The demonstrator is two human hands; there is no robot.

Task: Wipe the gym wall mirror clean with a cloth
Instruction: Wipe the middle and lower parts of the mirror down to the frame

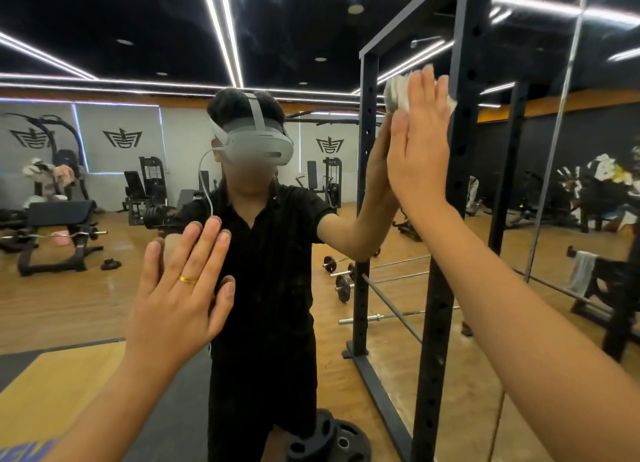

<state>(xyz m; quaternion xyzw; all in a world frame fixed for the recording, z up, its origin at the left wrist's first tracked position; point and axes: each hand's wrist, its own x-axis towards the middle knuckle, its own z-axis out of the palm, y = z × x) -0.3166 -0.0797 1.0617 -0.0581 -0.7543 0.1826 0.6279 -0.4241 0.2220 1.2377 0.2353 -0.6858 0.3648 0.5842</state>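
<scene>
The wall mirror [104, 298] fills the view and reflects me in a black shirt and a grey headset. My left hand [180, 288], with a gold ring, lies flat against the glass at chest height, fingers straight. My right hand [417, 149] is raised high and presses a white cloth [396, 92] flat onto the mirror, fingers straight. Most of the cloth is hidden under the palm; its edges stick out left and right of the fingers.
A black steel rack upright [446, 253] stands close to the glass, right of my right arm. Black weight plates [329, 441] lie on the floor below. A mirror seam [554, 149] runs down the right. Benches and barbells show in the reflection.
</scene>
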